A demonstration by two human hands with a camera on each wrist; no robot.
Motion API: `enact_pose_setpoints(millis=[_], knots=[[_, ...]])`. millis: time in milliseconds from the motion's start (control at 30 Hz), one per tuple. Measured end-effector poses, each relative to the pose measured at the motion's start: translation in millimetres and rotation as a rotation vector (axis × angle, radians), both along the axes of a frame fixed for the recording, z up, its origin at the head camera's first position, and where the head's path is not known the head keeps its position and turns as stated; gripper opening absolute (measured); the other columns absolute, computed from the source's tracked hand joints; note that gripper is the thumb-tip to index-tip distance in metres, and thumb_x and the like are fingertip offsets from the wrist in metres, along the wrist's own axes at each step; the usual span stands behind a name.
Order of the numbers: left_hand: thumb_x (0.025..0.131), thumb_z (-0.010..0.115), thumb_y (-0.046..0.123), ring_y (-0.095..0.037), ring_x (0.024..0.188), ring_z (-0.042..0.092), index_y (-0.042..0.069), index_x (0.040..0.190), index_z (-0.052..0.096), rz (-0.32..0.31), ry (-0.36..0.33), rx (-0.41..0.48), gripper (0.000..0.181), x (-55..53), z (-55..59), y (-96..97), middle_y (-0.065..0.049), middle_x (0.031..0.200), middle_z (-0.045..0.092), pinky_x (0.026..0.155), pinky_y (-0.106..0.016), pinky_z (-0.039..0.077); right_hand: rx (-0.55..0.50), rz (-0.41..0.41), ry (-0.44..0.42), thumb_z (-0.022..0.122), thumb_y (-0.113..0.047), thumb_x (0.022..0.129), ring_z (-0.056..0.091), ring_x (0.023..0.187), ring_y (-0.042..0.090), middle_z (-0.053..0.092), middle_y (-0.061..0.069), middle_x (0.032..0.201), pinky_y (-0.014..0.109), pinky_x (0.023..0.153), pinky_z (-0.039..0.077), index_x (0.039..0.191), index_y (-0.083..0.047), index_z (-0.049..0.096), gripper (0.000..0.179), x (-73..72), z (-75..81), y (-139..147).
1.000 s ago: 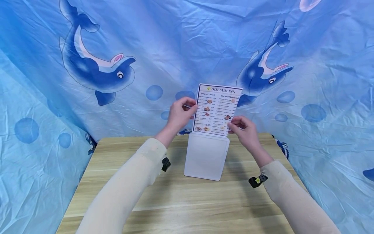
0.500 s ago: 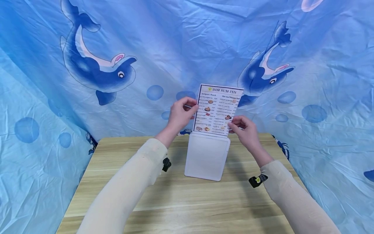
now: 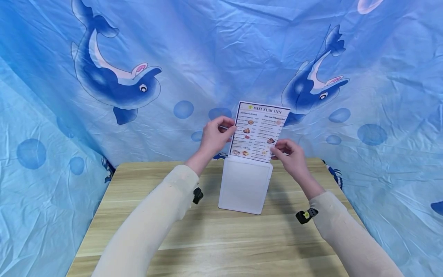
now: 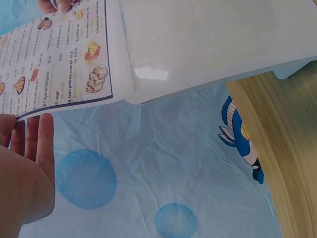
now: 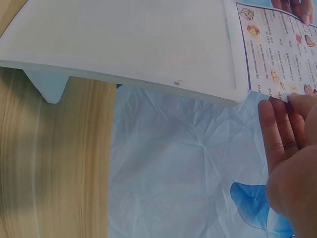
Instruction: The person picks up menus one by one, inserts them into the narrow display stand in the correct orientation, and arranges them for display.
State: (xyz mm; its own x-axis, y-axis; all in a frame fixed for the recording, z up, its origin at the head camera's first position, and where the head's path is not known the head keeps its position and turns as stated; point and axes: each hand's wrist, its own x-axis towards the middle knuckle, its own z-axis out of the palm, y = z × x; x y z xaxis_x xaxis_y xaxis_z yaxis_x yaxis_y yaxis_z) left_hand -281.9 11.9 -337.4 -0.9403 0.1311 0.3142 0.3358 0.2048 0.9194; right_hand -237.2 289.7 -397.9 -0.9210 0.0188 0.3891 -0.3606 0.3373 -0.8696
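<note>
A printed menu sheet (image 3: 257,132) headed "DIM SUM INN" stands above a white sign holder (image 3: 245,186), leaning slightly to the right. My left hand (image 3: 215,134) pinches the menu's left edge at about mid height. Lower on the opposite edge, my right hand (image 3: 290,154) pinches the sheet between thumb and fingers. In the left wrist view, the menu's bottom edge meets the top of the holder (image 4: 208,44) under a clear front; how deep it reaches inside I cannot tell. The right wrist view shows the thumb on the printed face, with the other fingers (image 5: 275,131) behind it.
The holder stands on a wooden table (image 3: 207,242), near its back edge, with a small foot (image 5: 52,87) showing beneath it. Behind the table hangs a blue curtain (image 3: 194,50) printed with dolphins and bubbles.
The menu's top has shifted slightly to the right and down. Both hands keep their grip and have moved only a little; the holder stays almost in place.
</note>
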Motion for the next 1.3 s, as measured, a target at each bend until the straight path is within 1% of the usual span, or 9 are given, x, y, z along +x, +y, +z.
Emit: enact_pose_setpoints(millis=[167,300,433,567,667,767,900,1100,1300], knots=[[0.103,0.074,0.018,-0.023,0.088,0.071,0.009,0.114,0.074,-0.010,0.003,-0.001,0.014,-0.6,-0.4,0.5,-0.007,0.104,0.072,0.074,-0.034,0.067,-0.007,0.007,-0.007,0.074,-0.001,0.100,0.069,0.083,0.014,0.067,0.011,0.099,0.029,0.074,0.067,0.115,0.010,0.065,0.021,0.7,-0.3,2],[0.104,0.074,0.019,-0.022,0.087,0.070,0.010,0.115,0.074,-0.011,0.003,-0.019,0.014,-0.2,-1.6,0.8,-0.007,0.104,0.071,0.074,-0.034,0.067,-0.001,0.009,-0.012,0.074,-0.001,0.100,0.070,0.084,0.023,0.068,0.009,0.098,0.034,0.075,0.067,0.115,0.010,0.065,0.020,1.1,-1.3,4],[0.104,0.074,0.019,-0.021,0.087,0.070,0.009,0.115,0.074,-0.010,0.003,-0.028,0.015,0.5,-2.4,1.2,-0.007,0.104,0.071,0.073,-0.033,0.067,0.011,0.015,-0.017,0.073,-0.002,0.101,0.071,0.086,0.029,0.069,0.014,0.099,0.035,0.075,0.068,0.115,0.010,0.066,0.021,1.5,-2.2,5],[0.103,0.074,0.019,-0.021,0.086,0.071,0.010,0.115,0.074,-0.012,0.000,-0.024,0.014,-0.3,-3.7,1.8,-0.006,0.103,0.071,0.073,-0.033,0.067,0.017,0.017,-0.020,0.074,-0.003,0.101,0.071,0.085,0.023,0.068,0.017,0.101,0.034,0.075,0.067,0.116,0.010,0.066,0.021,1.5,-3.3,6],[0.103,0.074,0.019,-0.022,0.086,0.070,0.010,0.114,0.074,-0.011,-0.007,-0.021,0.014,-0.5,-4.8,1.9,-0.006,0.103,0.071,0.073,-0.033,0.067,0.008,0.021,-0.020,0.074,-0.001,0.100,0.071,0.083,0.015,0.069,0.014,0.100,0.035,0.075,0.068,0.115,0.010,0.067,0.021,1.9,-3.1,5],[0.103,0.074,0.018,-0.022,0.086,0.070,0.010,0.114,0.074,-0.010,-0.014,-0.019,0.014,0.1,-5.7,1.5,-0.007,0.103,0.071,0.073,-0.033,0.067,0.000,0.021,-0.022,0.075,-0.001,0.099,0.070,0.082,0.011,0.069,0.012,0.099,0.034,0.076,0.067,0.116,0.010,0.067,0.021,2.2,-2.3,5],[0.103,0.074,0.018,-0.023,0.086,0.070,0.009,0.114,0.074,-0.018,-0.024,-0.014,0.014,0.2,-7.7,0.4,-0.007,0.103,0.071,0.073,-0.034,0.067,-0.007,0.020,-0.029,0.075,-0.003,0.100,0.071,0.082,0.009,0.069,0.016,0.099,0.034,0.077,0.067,0.115,0.011,0.066,0.023,2.1,-1.7,4],[0.103,0.075,0.017,-0.023,0.086,0.070,0.010,0.113,0.074,-0.023,-0.041,0.001,0.013,-1.3,-11.2,-0.4,-0.007,0.102,0.070,0.072,-0.034,0.067,-0.004,0.019,-0.032,0.075,-0.003,0.100,0.071,0.080,0.010,0.068,0.026,0.102,0.041,0.078,0.068,0.115,0.012,0.067,0.023,1.1,-2.0,3],[0.103,0.075,0.017,-0.022,0.085,0.069,0.009,0.112,0.074,-0.024,-0.051,0.005,0.012,-1.4,-13.6,-1.3,-0.007,0.102,0.070,0.072,-0.033,0.067,-0.012,0.027,-0.035,0.075,0.000,0.099,0.071,0.081,0.011,0.069,0.021,0.100,0.038,0.077,0.068,0.115,0.013,0.066,0.022,1.0,-3.4,2]])
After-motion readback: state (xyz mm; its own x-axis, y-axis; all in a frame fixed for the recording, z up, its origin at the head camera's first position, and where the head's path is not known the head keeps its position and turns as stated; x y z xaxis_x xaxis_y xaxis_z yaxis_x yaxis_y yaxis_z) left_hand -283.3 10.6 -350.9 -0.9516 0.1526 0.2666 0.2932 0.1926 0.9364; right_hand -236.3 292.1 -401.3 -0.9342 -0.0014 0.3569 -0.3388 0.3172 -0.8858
